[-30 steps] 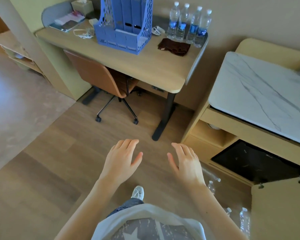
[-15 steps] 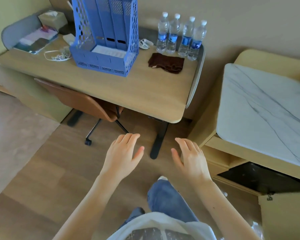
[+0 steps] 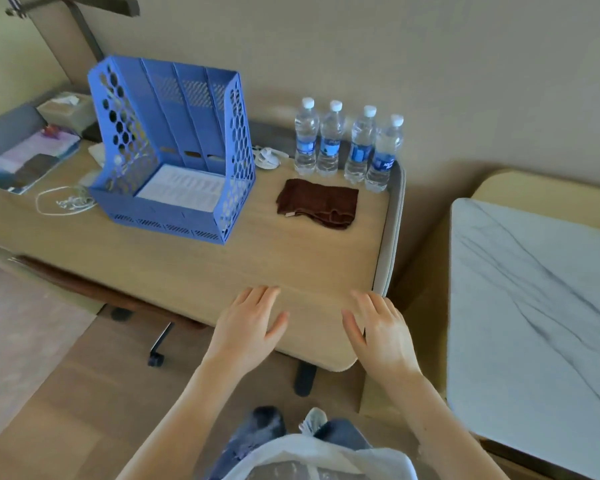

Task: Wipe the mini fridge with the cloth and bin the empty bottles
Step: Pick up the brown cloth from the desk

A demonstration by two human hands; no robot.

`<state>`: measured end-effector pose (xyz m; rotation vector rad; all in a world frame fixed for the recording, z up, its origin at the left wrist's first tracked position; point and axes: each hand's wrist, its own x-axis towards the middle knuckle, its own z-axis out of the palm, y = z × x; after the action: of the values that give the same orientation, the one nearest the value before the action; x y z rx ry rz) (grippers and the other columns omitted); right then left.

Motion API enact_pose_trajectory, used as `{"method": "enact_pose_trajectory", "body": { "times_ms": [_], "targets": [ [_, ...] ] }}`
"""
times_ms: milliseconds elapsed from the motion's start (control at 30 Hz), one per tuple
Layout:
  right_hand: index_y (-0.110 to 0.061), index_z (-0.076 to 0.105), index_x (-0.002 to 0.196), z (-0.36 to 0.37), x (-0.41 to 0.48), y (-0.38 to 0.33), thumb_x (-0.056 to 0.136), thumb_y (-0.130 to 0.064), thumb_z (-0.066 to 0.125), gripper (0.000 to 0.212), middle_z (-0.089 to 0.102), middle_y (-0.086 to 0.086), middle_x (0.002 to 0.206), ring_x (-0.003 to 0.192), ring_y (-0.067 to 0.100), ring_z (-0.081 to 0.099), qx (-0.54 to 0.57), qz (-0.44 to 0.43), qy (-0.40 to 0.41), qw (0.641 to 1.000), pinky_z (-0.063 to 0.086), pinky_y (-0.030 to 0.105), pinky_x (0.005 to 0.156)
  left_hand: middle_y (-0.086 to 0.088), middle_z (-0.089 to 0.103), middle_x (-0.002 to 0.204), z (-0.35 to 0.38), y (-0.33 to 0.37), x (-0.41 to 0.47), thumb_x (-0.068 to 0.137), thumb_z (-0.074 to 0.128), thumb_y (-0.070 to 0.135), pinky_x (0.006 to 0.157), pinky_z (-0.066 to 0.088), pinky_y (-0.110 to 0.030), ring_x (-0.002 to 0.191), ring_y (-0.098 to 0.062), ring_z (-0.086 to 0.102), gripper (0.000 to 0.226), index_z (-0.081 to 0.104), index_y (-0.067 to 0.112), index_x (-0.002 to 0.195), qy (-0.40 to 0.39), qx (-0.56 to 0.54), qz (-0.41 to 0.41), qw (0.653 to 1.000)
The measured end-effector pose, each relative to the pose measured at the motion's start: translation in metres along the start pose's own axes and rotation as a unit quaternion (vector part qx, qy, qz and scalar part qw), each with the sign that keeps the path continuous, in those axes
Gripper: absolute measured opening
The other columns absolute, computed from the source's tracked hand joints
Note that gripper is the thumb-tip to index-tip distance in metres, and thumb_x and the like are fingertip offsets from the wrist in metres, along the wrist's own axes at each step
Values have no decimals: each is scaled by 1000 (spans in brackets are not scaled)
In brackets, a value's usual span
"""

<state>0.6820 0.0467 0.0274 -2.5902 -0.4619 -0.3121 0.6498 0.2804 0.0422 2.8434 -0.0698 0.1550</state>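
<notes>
Both hands, the left hand [image 3: 248, 327] and the right hand [image 3: 381, 332], hover open and empty at lower centre above the desk [image 3: 194, 268], while the brown cloth [image 3: 317, 203] lies at centre, just below four water bottles [image 3: 347, 145].

The person has stepped closer to the light wooden counter [image 3: 187, 271]. The open, empty left hand [image 3: 246, 327] and right hand [image 3: 381, 330] are now over its near edge, not over the floor. The folded dark brown cloth [image 3: 317, 203] lies nearer, and the black mini fridge is out of view.
</notes>
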Motion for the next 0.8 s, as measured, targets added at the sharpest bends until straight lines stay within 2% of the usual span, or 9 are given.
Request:
{"method": "enact_pose_trajectory", "body": {
  "times_ms": [167,267,367,500,600,700,800],
  "targets": [
    [-5,66,118,0,73,6,97,-23,61,28,70,10,111,100,29,67,-5,3,-6,1000,59,41,80,3,66,113,-16,-10,76,92,53,37,70,47,-32,101,-23,60,39,59,14,123,16,-6,19,1000],
    [-5,65,117,12,104,6,97,-20,62,26,70,10,107,98,30,67,-7,13,3,1000,57,39,78,1,66,110,-14,-24,114,92,55,34,71,47,-35,100,-25,60,37,59,13,123,7,-19,29,999],
    [-7,62,125,36,123,7,98,-23,60,31,69,9,112,101,29,65,-8,32,-9,999,56,40,81,-1,65,112,-4,-42,143,93,57,33,77,47,-38,102,-27,59,37,59,12,123,-21,-30,40,999],
    [-9,60,129,66,144,7,100,-27,56,34,67,7,117,105,29,64,-4,80,-33,996,55,40,84,-3,64,116,7,-69,177,95,54,34,87,46,-41,108,-29,58,39,57,12,126,-76,-41,58,995],
    [-9,60,130,79,170,7,100,-27,57,35,67,7,119,107,29,64,1,107,-34,994,56,42,84,-4,64,113,11,-85,205,93,52,35,85,49,-42,105,-30,59,39,59,11,123,-81,-46,68,993],
    [-8,61,129,88,205,14,98,-24,60,35,67,9,119,108,31,63,1,118,-32,993,55,42,87,-3,65,111,13,-94,236,92,39,44,84,50,-42,103,-30,58,49,59,13,123,-86,-48,74,992],
    [-7,62,129,96,245,26,97,-23,63,36,67,9,120,108,31,63,1,122,-32,992,54,41,88,-2,65,109,18,-99,264,91,35,45,80,51,-43,100,-28,60,51,60,13,123,-88,-48,89,991]
  ]
}}
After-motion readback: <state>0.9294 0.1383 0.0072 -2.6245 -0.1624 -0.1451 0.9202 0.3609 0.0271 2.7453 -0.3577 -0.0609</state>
